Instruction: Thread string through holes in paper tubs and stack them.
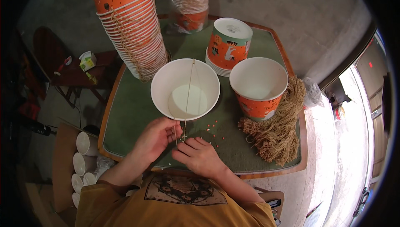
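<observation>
A white-lined paper bucket stands mouth up on the green table in front of me. A thin twine runs from a hole at its far rim across the mouth to the near rim and down to my hands. My left hand is at the near rim, its thumb and fingertips closed on the twine. Just right and nearer to me, my right hand has curled fingers closed on the twine's lower part. The fingertips partly hide the twine there.
Small orange and white pellets lie scattered beside my right hand. To the right are an orange bucket and a bundle of twine. An upturned bucket stack stands behind; a tall stack leans at left. White buckets fill a carton.
</observation>
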The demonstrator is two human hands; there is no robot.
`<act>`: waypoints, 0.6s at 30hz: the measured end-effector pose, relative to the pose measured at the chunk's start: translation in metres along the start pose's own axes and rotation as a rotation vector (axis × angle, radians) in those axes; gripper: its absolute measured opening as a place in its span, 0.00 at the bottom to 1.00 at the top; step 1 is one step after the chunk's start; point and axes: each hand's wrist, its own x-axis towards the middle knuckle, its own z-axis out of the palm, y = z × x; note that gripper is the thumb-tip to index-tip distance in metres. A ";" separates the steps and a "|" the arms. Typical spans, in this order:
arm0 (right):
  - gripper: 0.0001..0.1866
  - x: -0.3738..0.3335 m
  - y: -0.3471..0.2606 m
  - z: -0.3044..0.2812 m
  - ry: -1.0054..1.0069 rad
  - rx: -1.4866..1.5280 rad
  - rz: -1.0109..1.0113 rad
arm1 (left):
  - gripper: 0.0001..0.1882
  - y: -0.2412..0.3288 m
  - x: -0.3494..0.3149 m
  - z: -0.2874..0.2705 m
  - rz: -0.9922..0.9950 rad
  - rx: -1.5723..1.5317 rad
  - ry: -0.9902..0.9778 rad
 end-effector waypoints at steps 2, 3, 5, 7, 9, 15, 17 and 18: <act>0.11 0.002 0.000 -0.002 -0.017 -0.005 -0.004 | 0.05 0.002 0.001 -0.001 0.009 -0.008 -0.010; 0.11 0.004 0.000 -0.003 -0.034 -0.010 -0.008 | 0.05 0.004 0.000 0.001 0.023 0.013 0.012; 0.12 0.005 0.004 -0.003 -0.031 -0.016 -0.013 | 0.05 0.007 0.003 0.004 0.049 0.041 0.026; 0.14 0.007 0.008 -0.006 -0.028 -0.022 -0.022 | 0.05 0.006 0.004 0.003 0.030 0.070 0.003; 0.21 0.011 0.010 -0.016 0.054 -0.079 0.029 | 0.04 0.007 0.005 0.000 0.033 0.098 -0.002; 0.29 0.025 0.041 -0.039 0.280 -0.276 0.338 | 0.16 -0.007 0.033 -0.050 0.560 0.574 0.149; 0.26 0.032 0.054 -0.037 0.299 -0.305 0.381 | 0.25 -0.002 0.046 -0.051 0.559 0.611 0.146; 0.23 0.034 0.061 -0.035 0.273 -0.286 0.374 | 0.28 0.000 0.051 -0.050 0.604 0.651 0.128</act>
